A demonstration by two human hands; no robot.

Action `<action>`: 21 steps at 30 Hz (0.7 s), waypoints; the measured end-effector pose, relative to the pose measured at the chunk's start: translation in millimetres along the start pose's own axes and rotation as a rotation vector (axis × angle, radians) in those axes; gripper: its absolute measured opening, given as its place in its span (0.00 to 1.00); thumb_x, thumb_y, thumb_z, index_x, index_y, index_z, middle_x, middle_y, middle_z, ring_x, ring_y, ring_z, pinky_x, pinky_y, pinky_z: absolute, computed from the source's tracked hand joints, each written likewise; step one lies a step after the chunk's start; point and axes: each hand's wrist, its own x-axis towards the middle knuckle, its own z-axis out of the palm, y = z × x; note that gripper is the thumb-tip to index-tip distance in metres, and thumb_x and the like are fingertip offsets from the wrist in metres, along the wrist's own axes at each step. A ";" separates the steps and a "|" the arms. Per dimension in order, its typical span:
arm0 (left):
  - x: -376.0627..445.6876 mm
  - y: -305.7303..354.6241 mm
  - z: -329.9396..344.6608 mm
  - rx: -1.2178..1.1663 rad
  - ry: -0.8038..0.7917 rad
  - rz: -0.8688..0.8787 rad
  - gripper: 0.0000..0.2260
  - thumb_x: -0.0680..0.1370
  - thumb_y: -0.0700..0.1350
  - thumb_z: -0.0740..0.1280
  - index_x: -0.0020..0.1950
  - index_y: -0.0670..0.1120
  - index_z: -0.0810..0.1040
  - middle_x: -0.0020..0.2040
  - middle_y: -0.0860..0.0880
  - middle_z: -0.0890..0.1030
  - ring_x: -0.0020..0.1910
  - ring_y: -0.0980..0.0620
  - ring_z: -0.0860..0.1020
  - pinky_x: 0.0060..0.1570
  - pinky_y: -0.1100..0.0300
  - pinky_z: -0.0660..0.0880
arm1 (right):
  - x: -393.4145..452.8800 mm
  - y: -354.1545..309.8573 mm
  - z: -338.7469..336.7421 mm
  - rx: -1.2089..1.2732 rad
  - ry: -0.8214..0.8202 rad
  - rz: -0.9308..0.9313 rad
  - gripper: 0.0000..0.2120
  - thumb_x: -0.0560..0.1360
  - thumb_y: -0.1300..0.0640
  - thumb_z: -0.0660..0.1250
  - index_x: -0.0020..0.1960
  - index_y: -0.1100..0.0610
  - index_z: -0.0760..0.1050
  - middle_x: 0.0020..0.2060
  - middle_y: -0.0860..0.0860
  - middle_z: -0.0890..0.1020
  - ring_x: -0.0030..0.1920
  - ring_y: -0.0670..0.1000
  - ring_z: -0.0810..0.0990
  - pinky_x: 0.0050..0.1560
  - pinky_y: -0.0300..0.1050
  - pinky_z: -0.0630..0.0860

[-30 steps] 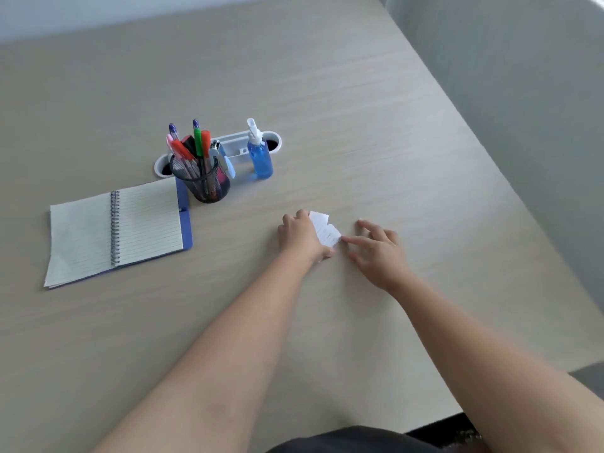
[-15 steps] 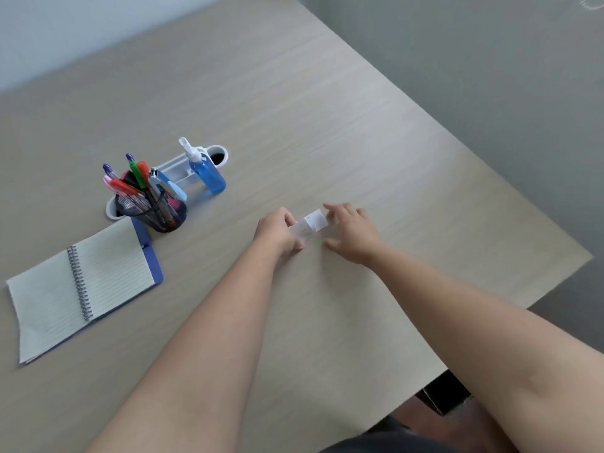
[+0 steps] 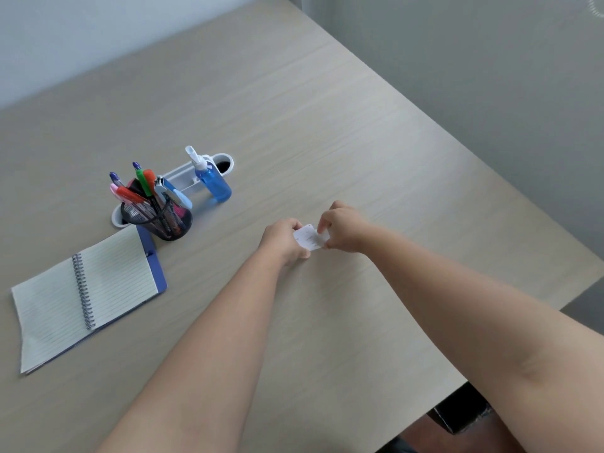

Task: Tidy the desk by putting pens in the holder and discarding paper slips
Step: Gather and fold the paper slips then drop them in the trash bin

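Both hands pinch the paper slips point(image 3: 310, 237) just above the bench point(image 3: 327, 125), right of the holder point(image 3: 160, 220): left hand point(image 3: 282, 238) steadying, right hand point(image 3: 343, 228) gathering them, probably for discarding. Pens point(image 3: 143, 188) stand inside the holder.

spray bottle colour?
Blue spray bottle with a white nozzle, seen in the head view.

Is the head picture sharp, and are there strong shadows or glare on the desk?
Head view: light is soft and even, with only faint shadows beside the pen holder and blue bottle; no glare on the desk. The paper slips between left hand and right hand look slightly blurred; wide-angle distortion enlarges the forearms.
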 end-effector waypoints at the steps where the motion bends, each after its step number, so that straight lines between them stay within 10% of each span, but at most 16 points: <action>1: 1.3 0.0 0.3 0.005 -0.001 0.005 0.17 0.65 0.40 0.76 0.52 0.48 0.78 0.53 0.48 0.79 0.48 0.47 0.78 0.44 0.58 0.74 | -2.3 -2.0 0.4 0.021 0.024 -0.006 0.21 0.67 0.57 0.74 0.58 0.55 0.75 0.56 0.55 0.74 0.56 0.55 0.75 0.56 0.45 0.73; 11: 6.3 -7.8 1.6 0.042 0.039 0.146 0.27 0.65 0.43 0.76 0.62 0.50 0.73 0.56 0.50 0.76 0.52 0.48 0.75 0.46 0.58 0.71 | -8.7 -12.3 9.2 0.093 0.066 -0.060 0.24 0.70 0.57 0.70 0.62 0.58 0.63 0.46 0.56 0.82 0.45 0.55 0.76 0.45 0.50 0.75; 21: -3.3 -10.1 -1.1 0.050 -0.113 0.165 0.17 0.66 0.43 0.77 0.46 0.48 0.71 0.49 0.48 0.77 0.42 0.50 0.76 0.38 0.59 0.70 | -33.1 -12.3 22.2 0.515 0.155 0.081 0.32 0.65 0.63 0.75 0.65 0.52 0.67 0.52 0.52 0.71 0.48 0.50 0.74 0.47 0.42 0.72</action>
